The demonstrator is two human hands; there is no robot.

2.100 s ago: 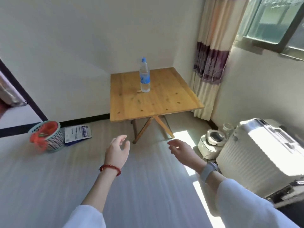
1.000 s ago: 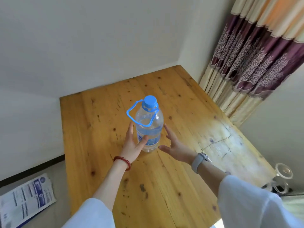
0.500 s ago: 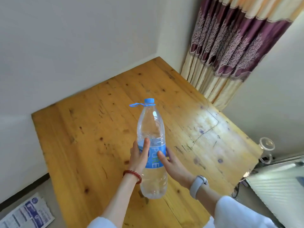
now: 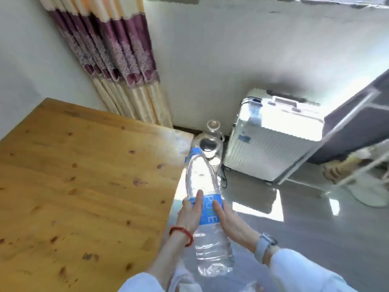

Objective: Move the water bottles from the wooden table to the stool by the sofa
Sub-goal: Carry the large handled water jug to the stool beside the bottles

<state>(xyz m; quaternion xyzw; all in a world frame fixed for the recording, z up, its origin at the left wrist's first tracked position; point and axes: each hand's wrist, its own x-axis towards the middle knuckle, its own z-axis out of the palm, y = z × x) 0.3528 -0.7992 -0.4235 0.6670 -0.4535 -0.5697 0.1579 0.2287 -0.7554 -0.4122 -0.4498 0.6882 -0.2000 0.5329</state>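
Head view, bottle: a large clear water bottle with a blue cap and a blue label is hanging in the air, off the bench and just past its right edge, over the grey floor. It is leaning with the cap away from the camera.

Head view, left hand: the left hand is pressing on the left side of the bottle at the label, its grip laid along the plastic with the thumb straight up the front. A red bead bracelet is sitting on that wrist.

Head view, right hand: the right hand is pressing on the right side of the bottle at the same height, its grip flat with fingers held together and pointing up the label. How the far fingers are wrapping behind the bottle cannot be told. A pale watch is sitting on that wrist.

Head view, bench: the wooden top is filling the left of the frame, knots showing in the boards.

Head view, surroundings: a cream and purple curtain is hanging in the corner behind the bench. A white ribbed suitcase is standing against the wall, with a small round white appliance and a glass jar on the floor between it and the bench.
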